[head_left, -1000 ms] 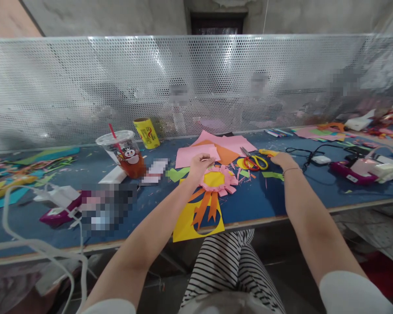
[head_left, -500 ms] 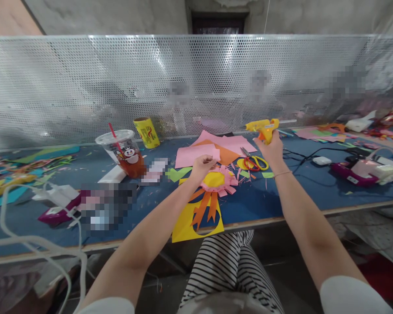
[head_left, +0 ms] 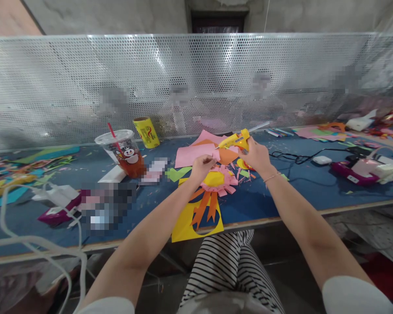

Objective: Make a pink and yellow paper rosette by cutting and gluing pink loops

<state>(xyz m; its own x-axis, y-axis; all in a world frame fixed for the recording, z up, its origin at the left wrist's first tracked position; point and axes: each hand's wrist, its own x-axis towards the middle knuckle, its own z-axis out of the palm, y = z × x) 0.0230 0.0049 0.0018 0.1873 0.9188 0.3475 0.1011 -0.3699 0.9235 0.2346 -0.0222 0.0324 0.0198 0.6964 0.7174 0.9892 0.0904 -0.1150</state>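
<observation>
My right hand point(head_left: 257, 156) is wrapped round a yellow hot glue gun point(head_left: 235, 140), whose nozzle points left, close to my left hand. A clear glue stick point(head_left: 259, 127) pokes out of its back. My left hand point(head_left: 203, 168) pinches a small piece of pink paper, hard to tell apart from the pink sheets behind. Just below it lies a paper rosette with a yellow centre point(head_left: 214, 179), a pink pleated rim point(head_left: 228, 183) and orange ribbon tails point(head_left: 203, 210). Scissors point(head_left: 245, 165) lie mostly hidden behind my right hand.
Pink sheets point(head_left: 191, 156) and a yellow sheet with cut-out holes point(head_left: 183, 226) lie on the blue table. A drink cup with a straw point(head_left: 129, 155), a yellow roll point(head_left: 146, 133) and a purple power strip point(head_left: 57, 213) stand left; cables point(head_left: 301, 159) run right. A perforated screen point(head_left: 144, 87) edges the back.
My right hand has brought the glue gun left and down, its nozzle now near my left fingertips. The scissors have become mostly covered. My left hand has hardly moved.
</observation>
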